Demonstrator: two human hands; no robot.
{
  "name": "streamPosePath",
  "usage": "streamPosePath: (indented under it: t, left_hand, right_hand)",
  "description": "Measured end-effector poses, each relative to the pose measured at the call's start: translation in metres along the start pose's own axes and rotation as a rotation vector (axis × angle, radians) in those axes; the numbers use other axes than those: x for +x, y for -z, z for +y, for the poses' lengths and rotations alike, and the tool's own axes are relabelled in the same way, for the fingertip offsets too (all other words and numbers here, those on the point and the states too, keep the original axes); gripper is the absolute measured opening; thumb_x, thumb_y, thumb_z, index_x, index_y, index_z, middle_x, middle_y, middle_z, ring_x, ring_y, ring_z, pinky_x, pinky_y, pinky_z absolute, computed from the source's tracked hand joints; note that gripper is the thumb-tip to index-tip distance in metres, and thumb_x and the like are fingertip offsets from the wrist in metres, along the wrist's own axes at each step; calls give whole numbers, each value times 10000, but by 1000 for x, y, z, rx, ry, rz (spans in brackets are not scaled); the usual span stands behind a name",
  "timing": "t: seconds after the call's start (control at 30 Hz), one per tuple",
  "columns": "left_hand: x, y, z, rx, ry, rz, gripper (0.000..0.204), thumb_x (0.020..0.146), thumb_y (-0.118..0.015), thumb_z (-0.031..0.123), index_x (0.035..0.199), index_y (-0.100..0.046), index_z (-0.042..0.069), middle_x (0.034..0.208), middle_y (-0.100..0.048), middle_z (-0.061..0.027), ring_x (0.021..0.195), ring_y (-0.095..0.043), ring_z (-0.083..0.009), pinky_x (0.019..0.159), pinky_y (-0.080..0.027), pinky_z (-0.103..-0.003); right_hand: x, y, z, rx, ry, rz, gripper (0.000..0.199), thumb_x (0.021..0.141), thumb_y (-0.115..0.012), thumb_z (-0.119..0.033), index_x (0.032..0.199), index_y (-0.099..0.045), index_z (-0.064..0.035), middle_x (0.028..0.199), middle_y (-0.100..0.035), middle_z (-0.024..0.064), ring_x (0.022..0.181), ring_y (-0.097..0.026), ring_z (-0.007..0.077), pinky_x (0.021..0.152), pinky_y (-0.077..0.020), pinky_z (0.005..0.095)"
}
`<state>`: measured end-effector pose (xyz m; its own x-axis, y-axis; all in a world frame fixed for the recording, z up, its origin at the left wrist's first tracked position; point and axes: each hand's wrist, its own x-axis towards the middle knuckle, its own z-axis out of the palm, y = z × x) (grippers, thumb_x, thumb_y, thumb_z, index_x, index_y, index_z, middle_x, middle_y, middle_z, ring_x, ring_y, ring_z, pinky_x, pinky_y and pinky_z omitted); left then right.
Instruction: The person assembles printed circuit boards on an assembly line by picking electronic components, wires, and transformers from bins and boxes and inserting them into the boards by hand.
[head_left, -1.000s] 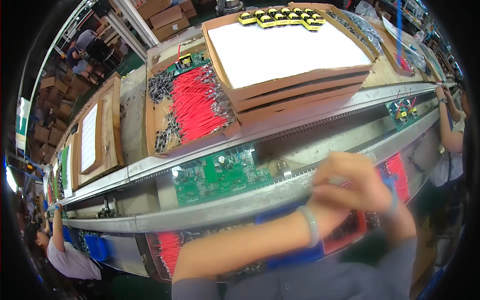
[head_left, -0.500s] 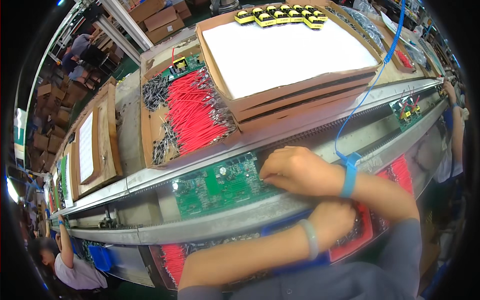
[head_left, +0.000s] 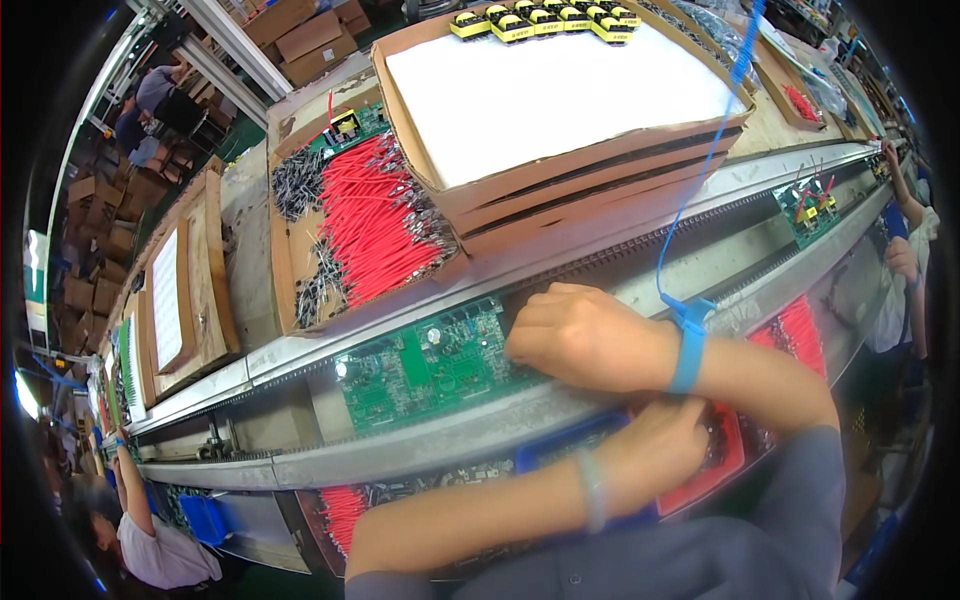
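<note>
A green circuit board (head_left: 420, 365) lies on the conveyor rail in front of me. My right hand (head_left: 580, 335), with a blue wrist strap (head_left: 688, 345) and a blue coiled cord, rests curled on the board's right edge, and its fingertips are hidden. My left hand (head_left: 655, 450) wears a pale wristband and crosses under the right forearm. It reaches into a red bin (head_left: 725, 455) of small parts, with its fingers turned down out of sight.
Behind the rail are a cardboard tray of red wires (head_left: 375, 215) and stacked cartons (head_left: 560, 90) with yellow transformers (head_left: 540, 20). Another green board (head_left: 805, 205) sits further right on the line. One co-worker's arm (head_left: 905, 250) is at the right and another person (head_left: 135, 510) is at the lower left.
My right hand came up from the bin to the board's right edge and stayed there. My left hand moved down into the red bin under the right forearm.
</note>
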<state>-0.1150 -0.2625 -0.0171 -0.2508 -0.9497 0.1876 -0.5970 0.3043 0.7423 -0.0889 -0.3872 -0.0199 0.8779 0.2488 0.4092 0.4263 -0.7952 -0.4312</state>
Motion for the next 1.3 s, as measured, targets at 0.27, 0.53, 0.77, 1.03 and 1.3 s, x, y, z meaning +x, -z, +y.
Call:
streamPosePath:
  t: [0.27, 0.53, 0.77, 1.03, 1.3]
  left_hand:
    - [-27, 23, 24, 81, -95, 38, 161, 834, -595, 93, 953, -620, -13, 1013, -581, -121, 910, -595, -283, 782, -475, -382]
    - [-102, 70, 28, -96, 59, 204, 426, 754, -699, 1, 1179, -696, 30, 1093, -711, -93, 989, -682, -233, 863, -525, -347]
    - [-174, 86, 17, -57, 563, 772, 203, 800, -761, -85, 979, -757, 9, 869, -747, -127, 746, -711, -217, 681, -556, -292]
    - [-207, 93, -13, -136, 720, 949, 190, 927, -647, -65, 1101, -722, -43, 946, -743, -145, 885, -721, -196, 814, -558, -297]
    - [-195, 107, -38, 363, 663, 783, 162, 853, -712, -24, 1000, -715, 45, 1021, -630, -100, 974, -593, -275, 868, -477, -361]
  right_hand:
    - [0, 7, -6, -58, -2, -56, 108, 785, -625, -89, 890, -629, -69, 818, -613, 70, 836, -629, 262, 766, -489, 388]
    - [-1, 6, -9, -50, 14, -82, 99, 791, -614, -79, 887, -631, -58, 829, -636, 83, 844, -639, 268, 780, -490, 388]
    - [3, 6, -8, -73, -13, -111, 97, 796, -640, -74, 893, -642, -67, 822, -647, 82, 834, -635, 262, 795, -483, 383]
    - [4, 0, -8, -119, 6, -177, 142, 764, -668, -101, 905, -674, -89, 889, -640, 46, 877, -607, 223, 811, -460, 356]
    - [-1, 6, -26, -117, -66, -144, 348, 802, -693, -109, 1147, -666, -75, 1091, -624, 94, 979, -614, 272, 829, -478, 393]
